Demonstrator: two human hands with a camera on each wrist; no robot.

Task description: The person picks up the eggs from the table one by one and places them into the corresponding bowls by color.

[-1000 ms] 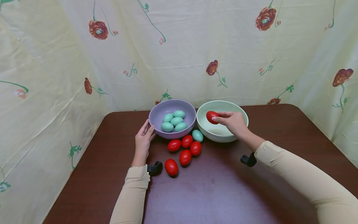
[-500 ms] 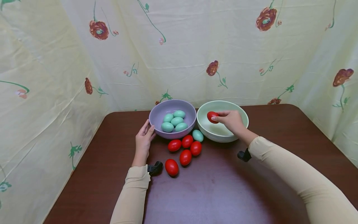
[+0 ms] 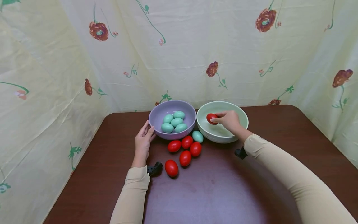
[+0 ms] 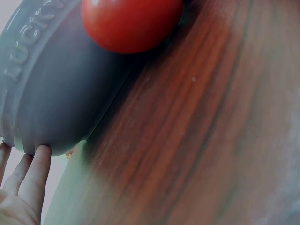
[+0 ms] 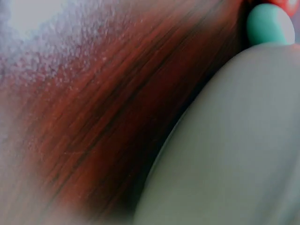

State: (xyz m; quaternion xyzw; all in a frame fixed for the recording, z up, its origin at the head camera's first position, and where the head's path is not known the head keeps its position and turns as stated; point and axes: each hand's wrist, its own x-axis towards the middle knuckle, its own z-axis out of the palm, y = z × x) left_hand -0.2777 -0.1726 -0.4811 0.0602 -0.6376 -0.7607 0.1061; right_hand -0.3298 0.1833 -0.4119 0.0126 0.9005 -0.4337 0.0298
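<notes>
My right hand (image 3: 230, 120) pinches a red egg (image 3: 211, 119) between thumb and fingers, inside the outline of the pale green bowl (image 3: 221, 138). Against the left side of the purple bowl (image 3: 156, 107) rests my left hand (image 3: 143, 140). Its fingers (image 4: 37, 176) look straight in the left wrist view, with the tips on the bowl's outer wall. Several mint-green eggs (image 3: 177, 121) lie in the purple bowl. Just in front of the two bowls is one more mint-green egg (image 3: 197, 136). The right wrist view shows the green bowl's wall (image 5: 234, 140) but not the right hand.
Several loose red eggs (image 3: 185, 158) lie on the dark brown table (image 3: 218, 193), the nearest one (image 3: 171, 168) beside the left wrist's black camera (image 3: 155, 169). The bowls stand side by side near the table's back edge, before a flowered cloth (image 3: 179, 62).
My right forearm has shifted slightly left and its wrist camera with it, while the hand keeps the red egg over the green bowl. My left hand and the other eggs stay put.
</notes>
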